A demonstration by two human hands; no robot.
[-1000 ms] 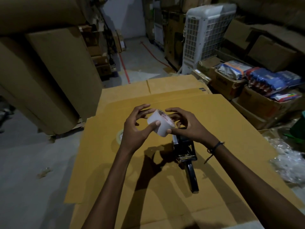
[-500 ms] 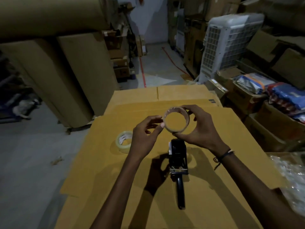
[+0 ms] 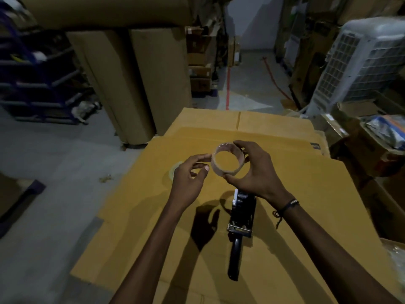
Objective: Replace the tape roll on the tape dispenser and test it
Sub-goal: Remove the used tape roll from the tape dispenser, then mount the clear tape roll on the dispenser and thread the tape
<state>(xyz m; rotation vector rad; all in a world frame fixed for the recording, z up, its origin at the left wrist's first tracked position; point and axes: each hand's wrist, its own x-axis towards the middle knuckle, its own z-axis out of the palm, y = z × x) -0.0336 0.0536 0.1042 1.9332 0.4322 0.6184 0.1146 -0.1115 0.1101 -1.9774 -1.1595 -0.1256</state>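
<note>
Right hand (image 3: 256, 172) grips tape roll (image 3: 228, 160); left hand (image 3: 188, 178) loosely open, fingertips at roll rim. Tape dispenser (image 3: 241, 218) lies unloaded on cardboard sheets (image 3: 306, 194). Loading, testing outstanding.

Two hands: left hand (image 3: 190, 180), right hand (image 3: 255, 172). Two tape rolls: held roll (image 3: 228, 159), second roll (image 3: 174, 170) on cardboard. One tape dispenser (image 3: 240, 224). One wristband (image 3: 288, 205).

Both arms outstretched forward; right hand (image 3: 255, 172) curled, thumb and fingers pinching; left hand (image 3: 188, 178) alongside, loosely spread, index fingertip and thumb extended rightward.
</note>
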